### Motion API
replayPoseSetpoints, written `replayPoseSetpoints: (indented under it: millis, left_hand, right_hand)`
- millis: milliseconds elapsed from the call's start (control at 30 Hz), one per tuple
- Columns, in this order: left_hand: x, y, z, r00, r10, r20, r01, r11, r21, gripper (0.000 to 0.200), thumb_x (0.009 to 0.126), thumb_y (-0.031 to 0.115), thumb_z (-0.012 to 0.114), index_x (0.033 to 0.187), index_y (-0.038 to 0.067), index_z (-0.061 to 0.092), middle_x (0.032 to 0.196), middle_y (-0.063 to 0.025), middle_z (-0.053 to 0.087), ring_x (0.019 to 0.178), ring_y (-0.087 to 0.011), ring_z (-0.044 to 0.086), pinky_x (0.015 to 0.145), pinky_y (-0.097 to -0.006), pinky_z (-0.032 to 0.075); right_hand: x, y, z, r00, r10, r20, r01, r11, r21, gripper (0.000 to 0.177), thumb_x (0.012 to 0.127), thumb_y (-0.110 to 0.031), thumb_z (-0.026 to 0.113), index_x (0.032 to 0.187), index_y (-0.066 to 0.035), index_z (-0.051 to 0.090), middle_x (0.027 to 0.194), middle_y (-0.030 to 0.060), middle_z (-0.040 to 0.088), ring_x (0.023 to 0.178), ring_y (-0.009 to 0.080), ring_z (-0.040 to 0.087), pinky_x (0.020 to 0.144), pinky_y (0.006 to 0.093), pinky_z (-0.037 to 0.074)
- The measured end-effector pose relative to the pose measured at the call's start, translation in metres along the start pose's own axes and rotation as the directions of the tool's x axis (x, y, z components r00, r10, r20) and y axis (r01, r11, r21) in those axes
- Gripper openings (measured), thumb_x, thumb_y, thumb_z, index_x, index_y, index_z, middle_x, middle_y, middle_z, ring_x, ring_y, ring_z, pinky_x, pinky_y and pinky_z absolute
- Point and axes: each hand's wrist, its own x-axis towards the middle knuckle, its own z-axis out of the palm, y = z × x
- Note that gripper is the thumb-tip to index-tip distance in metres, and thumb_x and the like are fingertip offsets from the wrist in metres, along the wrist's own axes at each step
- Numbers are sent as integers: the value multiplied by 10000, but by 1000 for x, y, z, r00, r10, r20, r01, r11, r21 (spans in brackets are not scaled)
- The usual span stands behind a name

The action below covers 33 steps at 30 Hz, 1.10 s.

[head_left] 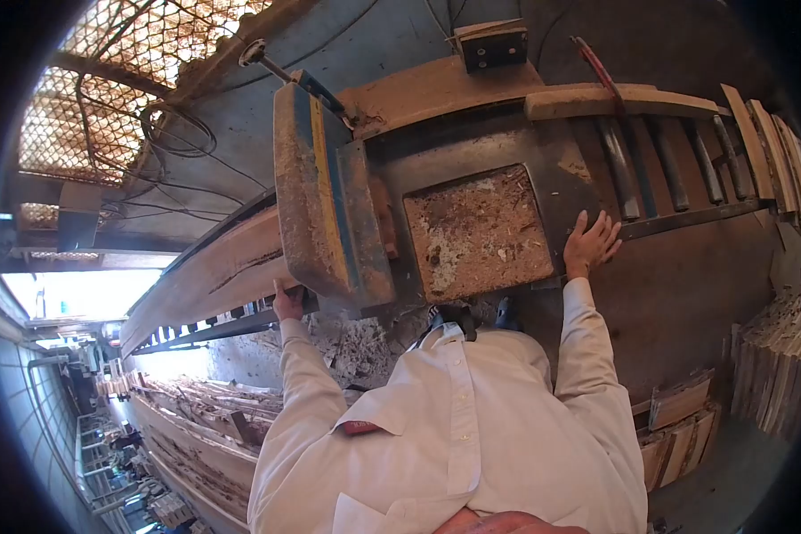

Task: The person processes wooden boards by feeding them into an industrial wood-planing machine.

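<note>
My left hand point(288, 303) is at the near edge of a long wooden board point(231, 254), beside the dusty machine housing point(310, 191). One finger or thumb points up against the board's edge and the others curl partly out of sight, so the hand looks closed on it. Palm down, my right hand point(592, 244) lies on the dark metal machine table point(556, 191) with fingers spread, near the rollers. Between the hands, a square recess point(479, 233) in the table is covered with sawdust and chips.
Metal rollers point(618, 169) run to the right, with a wooden strip point(627, 101) lying across their far side. Upright slats point(774, 156) stand beyond. Stacked boards point(187, 445) lie at lower left, and more wood point(681, 436) at lower right. Cables point(178, 133) hang near the mesh window.
</note>
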Motion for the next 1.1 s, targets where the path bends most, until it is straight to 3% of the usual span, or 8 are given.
replayPoseSetpoints:
  millis: [167, 233, 333, 500, 600, 700, 867, 1100]
  left_hand:
    - [-28, -27, 57, 977, -186, 106, 203, 963, -179, 416, 995, 415, 695, 1132, 22, 683, 924, -62, 690, 853, -205, 687, 700, -352, 566]
    - [-41, -16, 56, 991, 55, 123, -57, 998, 14, 420, 992, 407, 699, 1137, 14, 686, 901, -62, 687, 850, -205, 688, 700, -349, 550]
    - [-56, -15, 63, 986, 4, 166, 20, 990, -140, 432, 988, 403, 704, 1147, 2, 689, 897, -67, 690, 855, -206, 689, 712, -352, 541]
    - [-67, -17, 75, 949, -103, 296, 193, 936, -293, 453, 981, 397, 711, 1165, -17, 694, 890, -75, 694, 863, -208, 691, 733, -356, 525]
    - [-46, -34, 65, 939, 122, 322, -142, 989, 40, 458, 991, 372, 698, 1203, -33, 676, 926, -93, 706, 874, -201, 692, 749, -355, 522]
    - [-24, -54, 48, 871, 356, 340, -477, 781, 404, 439, 1021, 304, 656, 1284, -45, 615, 1020, -124, 725, 890, -189, 694, 763, -344, 534]
    - [-88, -11, 73, 956, 200, 212, -203, 979, -9, 395, 1045, 209, 609, 1353, -23, 524, 1094, -138, 717, 895, -208, 709, 761, -315, 562]
    - [-201, -31, 41, 996, -50, 67, 73, 911, -405, 351, 1050, 302, 616, 1185, -22, 605, 1091, -183, 718, 936, -254, 727, 793, -341, 611]
  right_hand:
    - [16, 5, -9, 999, -30, -44, 29, 999, -31, 742, 1059, -631, 336, 1539, -71, 418, 1598, 170, 408, 1570, 343, 198, 1275, 535, 81]
    - [3, 5, 11, 989, -89, -116, 87, 996, -19, 710, 1059, -601, 386, 1514, -59, 448, 1589, 169, 419, 1565, 343, 207, 1267, 541, 94]
    - [-7, -14, 23, 927, -309, -214, 335, 937, 102, 597, 1031, -513, 535, 1408, -51, 565, 1505, 177, 513, 1494, 359, 350, 1212, 523, 258]
    - [-81, -142, 3, 752, -550, 363, 260, 753, 604, 475, 982, -362, 654, 1319, -27, 635, 1192, 195, 719, 1139, 363, 680, 994, 433, 511]
    - [-109, -193, 34, 747, -517, 417, 179, 761, 624, 501, 975, -370, 668, 1301, 10, 638, 1170, 223, 722, 1108, 361, 695, 970, 436, 526]
    - [-118, -224, 51, 807, -420, 416, 103, 793, 600, 533, 975, -386, 670, 1298, 36, 631, 1184, 248, 712, 1098, 370, 698, 952, 436, 536]
    - [-97, -230, 67, 675, -438, 594, -46, 778, 626, 511, 991, -338, 681, 1332, 35, 606, 1227, 201, 702, 1097, 299, 695, 951, 396, 534]
    - [-84, -163, 7, 563, -554, 613, -352, 510, 785, 490, 945, -269, 738, 1320, 28, 635, 1216, 107, 704, 1113, 190, 658, 969, 338, 510]
